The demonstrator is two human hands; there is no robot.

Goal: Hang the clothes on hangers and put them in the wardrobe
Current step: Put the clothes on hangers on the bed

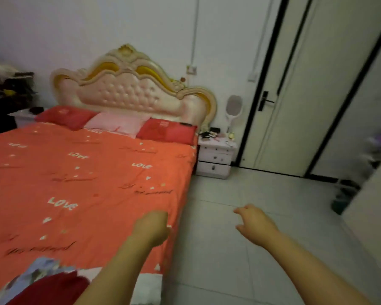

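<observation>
locates the clothes pile (46, 280) at the near corner of the orange duvet (86, 172) — a dark red garment (53, 290) touching a pale blue garment (39, 268) just beyond it, both cut off by the lower frame edge. finds no hanger in view.

records the left hand (151, 227) out over the right-hand edge of the duvet, knuckles forward, fingers curled under and hidden behind the back of the hand; cannot tell whether anything is pinched there. records the right hand (254, 225) above the tiled floor (218, 271), apart from the bed, fingers loosely bent and slightly spread, holding nothing.

key relation: places the pile behind and to the left of both sets of fingers, back toward the body beside the left forearm — not ahead of them. rates the left hand as the nearer; expects a cross-over of the left arm for any reach by the right. cannot tell the pile's long axis: crumpled and partly out of frame.

judges the coming move as a pull back and leftward drop of the left hand onto the dark red garment. notes a white panel (374, 216) at the right edge, possibly the wardrobe; blurred, not confirmed.
</observation>
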